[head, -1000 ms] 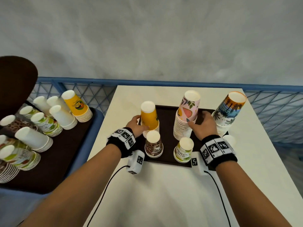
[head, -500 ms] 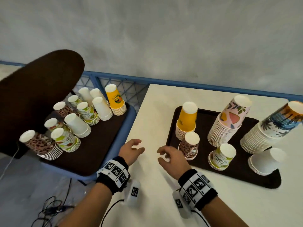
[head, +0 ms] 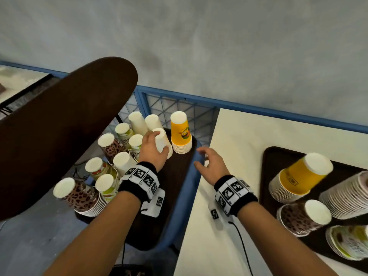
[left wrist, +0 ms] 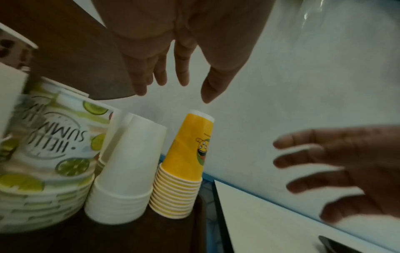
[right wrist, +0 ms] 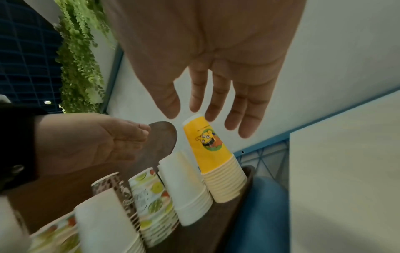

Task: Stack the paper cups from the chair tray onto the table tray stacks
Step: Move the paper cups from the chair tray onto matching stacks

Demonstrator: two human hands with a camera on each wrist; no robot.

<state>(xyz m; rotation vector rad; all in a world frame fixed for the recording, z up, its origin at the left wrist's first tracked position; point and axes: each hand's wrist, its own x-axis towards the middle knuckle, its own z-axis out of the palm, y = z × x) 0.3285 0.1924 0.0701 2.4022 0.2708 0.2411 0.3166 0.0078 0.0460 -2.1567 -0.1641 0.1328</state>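
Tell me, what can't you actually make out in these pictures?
- Head view: the frame edge cuts off the blurred lime-print stack on the table tray.
- Head view: the left hand covers part of the white cup stack, so I cannot tell if they touch.
- Left wrist view: motion blur smears the HELLO SUMMER cups.
- Right wrist view: the nearest white cups are blurred.
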